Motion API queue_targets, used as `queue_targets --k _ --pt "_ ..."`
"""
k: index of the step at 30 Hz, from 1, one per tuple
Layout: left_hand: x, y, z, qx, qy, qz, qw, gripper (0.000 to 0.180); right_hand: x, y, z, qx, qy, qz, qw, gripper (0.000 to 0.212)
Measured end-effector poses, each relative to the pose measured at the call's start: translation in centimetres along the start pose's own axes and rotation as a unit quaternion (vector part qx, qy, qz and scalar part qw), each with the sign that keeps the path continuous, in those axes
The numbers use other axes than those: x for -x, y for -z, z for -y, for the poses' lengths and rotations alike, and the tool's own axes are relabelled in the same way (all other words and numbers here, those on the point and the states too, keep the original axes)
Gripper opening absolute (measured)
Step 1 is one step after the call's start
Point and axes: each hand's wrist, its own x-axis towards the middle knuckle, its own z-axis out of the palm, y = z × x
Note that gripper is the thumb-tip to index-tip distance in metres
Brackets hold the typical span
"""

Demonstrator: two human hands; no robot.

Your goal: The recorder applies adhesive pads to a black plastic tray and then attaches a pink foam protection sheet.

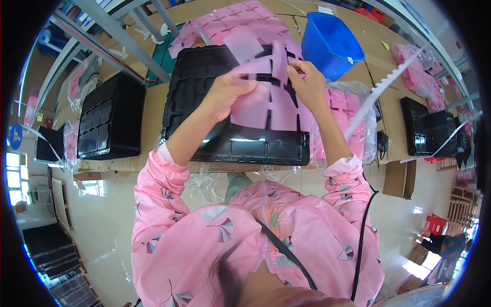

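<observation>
Between my hands hangs a thin pink plastic sheet [253,105] with cut slots, over a black compartment tray [197,84] on the bench. My left hand [225,94] pinches the sheet's left side with thumb and fingers. At the upper right of the sheet, my right hand [307,84] is closed on its edge, thumb against fingertips. The sheet covers the tray's middle and right part, and dark tray surface shows through its slots. Behind the tray lies a loose pile of similar pink sheets [240,20].
A blue bin [332,43] stands at the back right. Pink sheets in clear plastic [348,110] lie right of the tray. Stacked black trays [112,117] stand at the left, and more black trays [424,128] at the far right. Metal frame bars [120,38] cross the upper left.
</observation>
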Motion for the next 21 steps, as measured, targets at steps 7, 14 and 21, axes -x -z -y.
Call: queue_targets --k 7,14,21 --pt "2.3 6.6 0.2 -0.104 -0.004 -0.128 0.986 0.041 4.0 0.5 -3.8 0.169 -0.045 0.03 0.984 0.056" --pt "3.2 8.2 0.3 -0.086 0.031 -0.174 0.981 0.039 8.3 2.4 -1.2 0.209 0.006 0.098 0.973 0.072" --pt "3.9 9.7 -0.5 -0.081 0.047 -0.175 0.98 0.039 9.4 3.7 2.6 0.241 0.059 0.195 0.949 0.076"
